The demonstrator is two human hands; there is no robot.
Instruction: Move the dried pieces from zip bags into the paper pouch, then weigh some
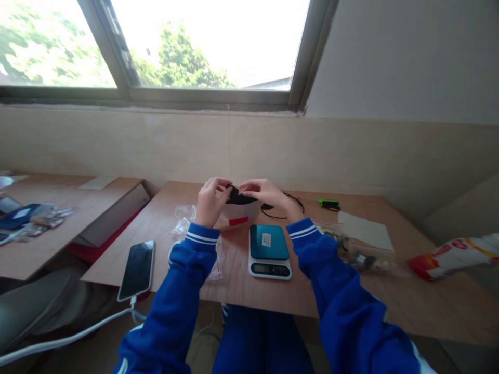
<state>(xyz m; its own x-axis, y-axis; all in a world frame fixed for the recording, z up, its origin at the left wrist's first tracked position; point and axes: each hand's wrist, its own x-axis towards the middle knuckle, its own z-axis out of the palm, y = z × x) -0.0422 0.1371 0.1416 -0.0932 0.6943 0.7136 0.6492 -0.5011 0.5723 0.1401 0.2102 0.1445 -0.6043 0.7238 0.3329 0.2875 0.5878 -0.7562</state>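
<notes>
Above a white container (251,213) with a red label, my left hand (208,202) pinches a small black piece (233,192) between thumb and fingers. My right hand (268,192) is closed at the edge of a dark, soft-looking item (245,199) lying across the container's top. The kind of both dark things is too small and blurred to make out. A thin black cable (273,214) loops on the table behind my right wrist. Nearer to me, between my forearms, lies a digital scale (268,244) with a teal top and a small display.
A phone (137,270) with a white cable lies at the table's left edge. Clear plastic bags (183,218) are near my left wrist. On the right are a green-black tool (329,204), filled plastic bags (366,257), paper (366,231) and a red-white packet (452,257).
</notes>
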